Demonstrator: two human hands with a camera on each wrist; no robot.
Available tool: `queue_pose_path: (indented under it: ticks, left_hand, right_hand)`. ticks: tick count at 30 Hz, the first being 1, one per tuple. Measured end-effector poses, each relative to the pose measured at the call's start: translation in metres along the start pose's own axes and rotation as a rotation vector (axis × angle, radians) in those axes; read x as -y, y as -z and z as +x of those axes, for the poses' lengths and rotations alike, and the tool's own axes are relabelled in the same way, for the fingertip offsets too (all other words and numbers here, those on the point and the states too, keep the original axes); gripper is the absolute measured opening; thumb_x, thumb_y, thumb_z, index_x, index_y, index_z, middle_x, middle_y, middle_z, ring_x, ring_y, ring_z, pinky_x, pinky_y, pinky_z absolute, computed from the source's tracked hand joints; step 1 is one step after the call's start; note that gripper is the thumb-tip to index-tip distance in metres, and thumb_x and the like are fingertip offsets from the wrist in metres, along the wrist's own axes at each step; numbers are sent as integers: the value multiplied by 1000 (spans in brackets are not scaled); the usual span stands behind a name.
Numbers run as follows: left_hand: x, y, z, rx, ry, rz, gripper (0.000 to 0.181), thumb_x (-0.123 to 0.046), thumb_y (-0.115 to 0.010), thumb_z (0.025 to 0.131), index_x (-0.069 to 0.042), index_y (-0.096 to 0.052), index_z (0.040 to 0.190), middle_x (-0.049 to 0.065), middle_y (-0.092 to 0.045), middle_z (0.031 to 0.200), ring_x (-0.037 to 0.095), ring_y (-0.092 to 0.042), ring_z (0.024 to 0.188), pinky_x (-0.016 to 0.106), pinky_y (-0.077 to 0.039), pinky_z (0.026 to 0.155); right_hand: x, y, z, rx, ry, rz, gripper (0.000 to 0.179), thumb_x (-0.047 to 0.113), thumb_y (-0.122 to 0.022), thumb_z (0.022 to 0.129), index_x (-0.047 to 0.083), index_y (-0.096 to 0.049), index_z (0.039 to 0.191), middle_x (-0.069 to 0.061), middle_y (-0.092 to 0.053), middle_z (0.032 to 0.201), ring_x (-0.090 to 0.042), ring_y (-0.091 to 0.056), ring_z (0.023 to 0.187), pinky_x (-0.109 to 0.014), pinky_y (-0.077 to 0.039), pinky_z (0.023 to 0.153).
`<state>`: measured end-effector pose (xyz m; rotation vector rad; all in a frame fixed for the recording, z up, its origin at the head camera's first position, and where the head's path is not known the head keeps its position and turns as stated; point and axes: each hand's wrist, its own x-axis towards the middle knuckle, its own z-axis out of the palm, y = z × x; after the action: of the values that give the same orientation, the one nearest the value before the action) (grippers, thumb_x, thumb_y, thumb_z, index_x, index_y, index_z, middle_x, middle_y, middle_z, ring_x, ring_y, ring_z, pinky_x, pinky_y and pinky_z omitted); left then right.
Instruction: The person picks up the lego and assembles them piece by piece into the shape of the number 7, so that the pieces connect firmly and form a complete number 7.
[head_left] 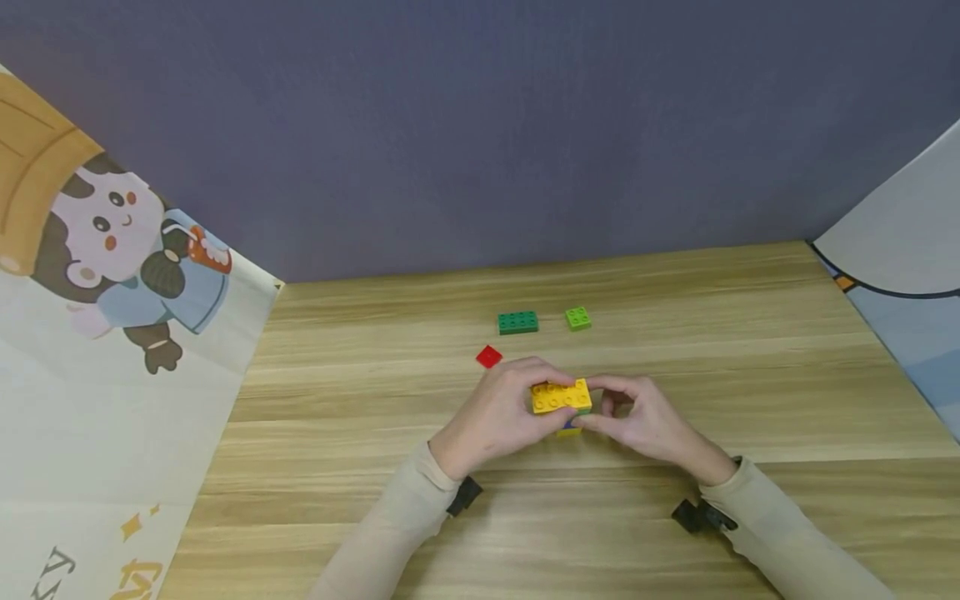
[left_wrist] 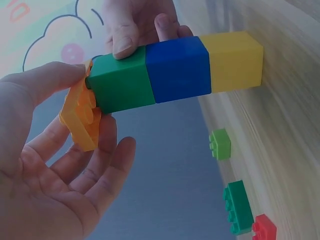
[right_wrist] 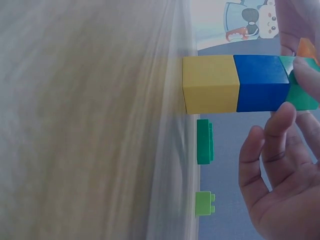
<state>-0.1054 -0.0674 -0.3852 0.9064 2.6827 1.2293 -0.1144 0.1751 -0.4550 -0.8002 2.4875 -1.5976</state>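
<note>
My left hand (head_left: 491, 417) pinches a yellow studded building brick (head_left: 553, 400) between thumb and fingers. Under it stands an upright stack: a green block (left_wrist: 122, 82) on top, a blue block (left_wrist: 178, 70) in the middle and a yellow block (left_wrist: 236, 61) on the wooden table. In the left wrist view the studded brick is tilted against the green block's top. From the other side, my right hand (head_left: 651, 421) holds the green block between thumb and fingers. In the head view, the hands and the studded brick hide most of the stack.
Beyond the hands on the wooden table (head_left: 360, 400) lie a dark green studded brick (head_left: 518, 323), a small light green brick (head_left: 578, 318) and a red piece (head_left: 489, 357). A blue-grey panel (head_left: 480, 133) rises at the table's far edge.
</note>
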Motion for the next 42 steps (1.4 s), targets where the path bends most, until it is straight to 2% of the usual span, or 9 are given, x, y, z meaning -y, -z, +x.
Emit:
queue_pose_path:
  ticks: [4,8,11,15,19,21,27,35,42]
  left_hand:
    - [-1,-1,1,-2,-7,8,31,-21,-86,92,-12,-79,120,0,-78,116,9,-67,98,19,-56,85]
    - [-3,-2,2,-8,-32,61,31,-21,-87,91,-11,-80,119,0,-79,114,9,-68,97,21,-56,88]
    - [-4,-2,1,-13,-50,103,31,-22,-87,91,-11,-80,119,1,-79,114,10,-70,98,23,-56,90]
    - [-3,-2,-1,-13,-49,112,32,-22,-86,92,-10,-80,121,2,-79,116,13,-71,102,24,-57,92]
    - [-1,-3,-1,-16,-44,107,33,-21,-86,91,-11,-79,121,2,-80,118,14,-72,105,25,-58,94]
    - [-1,-3,-1,-20,-46,108,33,-21,-86,91,-11,-80,121,2,-80,118,14,-72,105,25,-58,95]
    - [-2,-5,0,-30,-48,115,33,-20,-86,90,-12,-79,121,0,-80,118,12,-71,105,27,-57,96]
    - [-1,-7,-2,-57,-63,131,31,-19,-86,91,-12,-80,120,-1,-81,116,12,-72,102,30,-55,98]
    - [3,-12,-4,-84,-76,120,31,-20,-86,90,-12,-79,120,-1,-81,115,12,-72,100,27,-56,95]
  right_hand:
    - [1,1,0,3,-2,-6,38,9,-89,85,5,-78,121,5,-66,72,-3,-53,62,-22,-44,49]
    - [4,2,-1,5,13,-51,39,12,-90,85,5,-77,122,6,-67,73,-2,-54,63,-22,-46,50]
    - [4,3,-2,5,57,-80,42,11,-90,86,7,-76,125,6,-68,76,-1,-56,63,-23,-50,52]
    - [3,3,-3,-28,129,-56,49,5,-88,86,9,-72,132,6,-68,78,-3,-58,65,-25,-53,56]
    - [6,3,-3,-90,199,-38,53,-2,-88,82,10,-72,132,3,-72,87,-4,-60,68,-26,-55,59]
    - [7,3,-2,-112,227,-31,54,-5,-87,81,9,-73,132,-1,-76,98,-4,-61,69,-25,-55,61]
    - [4,3,0,-137,297,26,50,-15,-85,77,4,-77,123,-14,-78,117,-5,-63,70,-20,-56,63]
    - [6,5,0,-132,276,17,46,-14,-86,77,5,-79,119,-14,-80,115,-4,-61,65,-19,-54,59]
    - [5,1,-1,-162,295,-9,49,-14,-86,76,6,-78,120,-12,-80,111,-3,-61,65,-18,-54,60]
